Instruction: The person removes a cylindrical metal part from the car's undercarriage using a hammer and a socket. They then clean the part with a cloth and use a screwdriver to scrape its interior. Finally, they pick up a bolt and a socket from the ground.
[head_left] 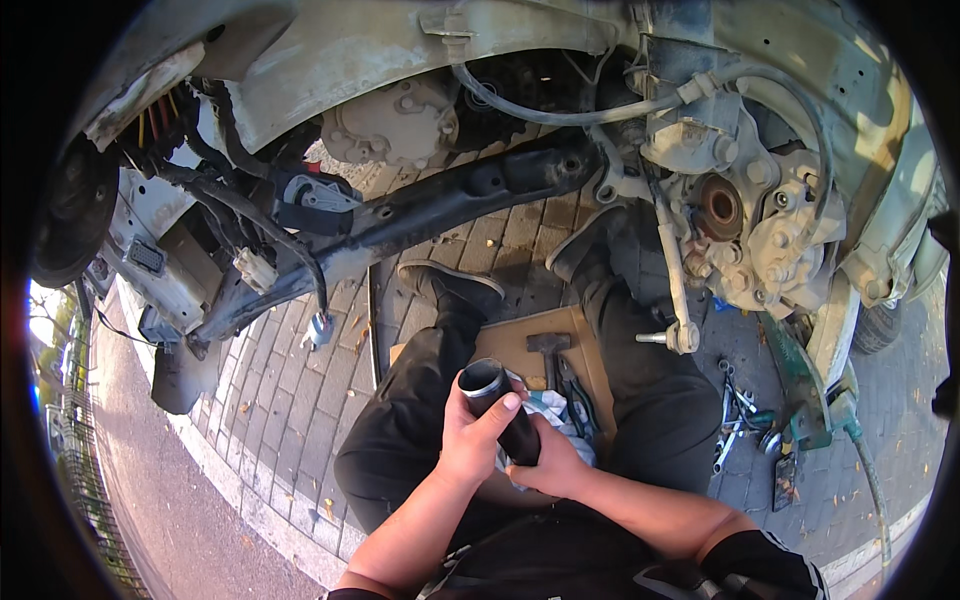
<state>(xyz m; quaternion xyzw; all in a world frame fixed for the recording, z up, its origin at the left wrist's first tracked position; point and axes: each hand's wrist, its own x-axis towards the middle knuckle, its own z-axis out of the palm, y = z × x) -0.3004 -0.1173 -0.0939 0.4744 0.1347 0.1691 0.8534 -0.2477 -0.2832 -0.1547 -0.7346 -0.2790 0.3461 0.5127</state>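
A black cylindrical tube (519, 436) with a hollow upper end and a silver rim is held tilted in front of my body. My left hand (470, 440) wraps round its upper part, thumb across the side. My right hand (552, 462) grips it lower down, covering part of the bottom end. Beneath and beyond my hands, a crumpled cloth (549, 404) lies between my legs. A hammer (549, 345) and dark-handled pliers (577, 395) rest beside it on a flat piece of cardboard (520, 329).
A black crossbeam (450, 203) spans the vehicle's underside ahead. At right hang a steering knuckle (775, 215) and a tie rod end (682, 338). Wrenches (728, 430), a phone-like dark slab (785, 482) and a green jack (800, 395) stand right of my leg. A connector (319, 330) dangles left.
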